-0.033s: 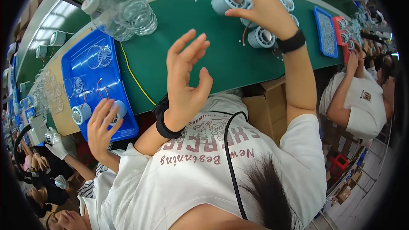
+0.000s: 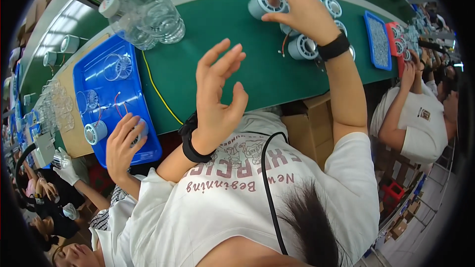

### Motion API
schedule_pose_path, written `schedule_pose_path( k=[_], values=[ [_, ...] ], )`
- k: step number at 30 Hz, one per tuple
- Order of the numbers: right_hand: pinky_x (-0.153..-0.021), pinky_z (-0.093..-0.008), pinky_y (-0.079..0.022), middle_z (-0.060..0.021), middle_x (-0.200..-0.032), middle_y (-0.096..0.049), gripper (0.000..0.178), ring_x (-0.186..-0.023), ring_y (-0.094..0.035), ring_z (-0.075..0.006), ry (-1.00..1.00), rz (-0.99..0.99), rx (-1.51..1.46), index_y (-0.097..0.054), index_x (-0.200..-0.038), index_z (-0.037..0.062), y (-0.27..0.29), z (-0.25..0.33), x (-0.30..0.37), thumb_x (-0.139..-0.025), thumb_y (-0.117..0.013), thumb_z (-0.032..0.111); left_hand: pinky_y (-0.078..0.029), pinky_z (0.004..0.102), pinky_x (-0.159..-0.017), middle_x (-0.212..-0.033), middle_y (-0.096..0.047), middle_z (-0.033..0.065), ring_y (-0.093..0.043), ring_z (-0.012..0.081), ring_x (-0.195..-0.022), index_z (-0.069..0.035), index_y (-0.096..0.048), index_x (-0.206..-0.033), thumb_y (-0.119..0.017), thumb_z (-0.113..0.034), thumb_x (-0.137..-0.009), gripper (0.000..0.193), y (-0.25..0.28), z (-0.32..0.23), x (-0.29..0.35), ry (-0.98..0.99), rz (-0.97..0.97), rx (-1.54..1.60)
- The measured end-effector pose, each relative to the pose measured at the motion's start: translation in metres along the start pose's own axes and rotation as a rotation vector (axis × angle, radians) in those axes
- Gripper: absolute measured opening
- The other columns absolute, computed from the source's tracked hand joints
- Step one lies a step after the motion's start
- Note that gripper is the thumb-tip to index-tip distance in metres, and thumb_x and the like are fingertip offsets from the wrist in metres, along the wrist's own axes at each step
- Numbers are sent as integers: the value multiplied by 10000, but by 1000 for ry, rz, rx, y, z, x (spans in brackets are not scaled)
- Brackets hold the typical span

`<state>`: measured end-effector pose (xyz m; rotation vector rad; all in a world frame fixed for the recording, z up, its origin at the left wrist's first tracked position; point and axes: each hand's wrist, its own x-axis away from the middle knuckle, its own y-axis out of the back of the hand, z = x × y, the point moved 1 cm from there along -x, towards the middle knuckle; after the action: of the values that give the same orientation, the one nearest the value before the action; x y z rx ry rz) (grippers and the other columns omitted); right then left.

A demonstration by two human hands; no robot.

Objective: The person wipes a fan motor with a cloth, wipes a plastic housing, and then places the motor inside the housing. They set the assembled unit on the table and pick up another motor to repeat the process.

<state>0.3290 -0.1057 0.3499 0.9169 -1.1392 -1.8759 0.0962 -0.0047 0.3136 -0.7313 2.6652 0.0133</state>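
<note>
My right hand (image 2: 304, 12) has thumb and fingers around a light-blue cylindrical part (image 2: 259, 7) with a slotted ring face and thin wires trailing from its far side. More such parts, among them a light-blue cylinder (image 2: 300, 48), stand on the green mat just beyond and beneath that hand. My left hand (image 2: 220, 94) is raised over the near edge of the mat, palm turned inward, fingers spread, holding nothing. The right fingers hide some of the held cylinder.
Clear plastic bottles (image 2: 161, 20) stand at the far left beside a yellow cable (image 2: 156, 85). A co-worker's hand (image 2: 123, 143) reaches over a blue tray (image 2: 91, 76) with clear cups and light-blue cylinders. Rightward lies a small blue tray (image 2: 378, 39) of small pieces; cardboard boxes (image 2: 309, 126) sit below the table.
The right hand and the held cylinder have shifted slightly. My left hand stays raised and open. At the left, the co-worker's fingers have moved slightly rightward over the tray's cylinder.
</note>
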Motion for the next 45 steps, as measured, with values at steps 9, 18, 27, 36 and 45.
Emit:
schedule_pose_path(
  k=[9,18,27,36,45],
  values=[
    [-774,-367,-513,-49,-1035,-644,597,-951,-631,-256,-28,64,149,-547,-1300,146,-6,10,-19,-757,-759,270,-485,346,-967,-1349,-411,169,-575,263,-1141,25,-510,-1271,-462,177,-803,495,23,1,4,5,52,-80],
    [-753,-413,-538,-92,-940,-703,421,-907,-660,-305,-112,-160,310,-656,-1154,122,6,102,-129,-831,-665,392,-507,314,-891,-1292,-440,161,-621,221,-1025,29,-534,-1224,-468,163,-847,406,26,-1,7,19,102,4],
    [-860,-458,-526,-90,-1199,-599,691,-1110,-583,-329,26,66,221,-522,-1307,281,-125,61,-249,-691,-781,106,-511,300,-849,-1270,-467,158,-642,203,-962,27,-539,-1210,-464,131,-887,347,53,-5,25,48,-17,-44],
    [-871,-355,-500,-101,-1102,-640,685,-1006,-620,-283,267,133,-162,-553,-1232,142,0,57,-136,-600,-803,50,-511,323,-873,-1336,-501,171,-621,202,-1032,-4,-521,-1299,-531,133,-855,465,41,5,19,135,-132,118],
    [-849,-302,-504,-60,-1162,-626,735,-1030,-604,-158,7,344,-479,-550,-1271,66,43,74,22,-604,-858,84,-488,355,-959,-1342,-510,163,-530,248,-1209,-22,-506,-1345,-738,86,-735,662,9,2,-12,-284,-1,-408]
  ],
)
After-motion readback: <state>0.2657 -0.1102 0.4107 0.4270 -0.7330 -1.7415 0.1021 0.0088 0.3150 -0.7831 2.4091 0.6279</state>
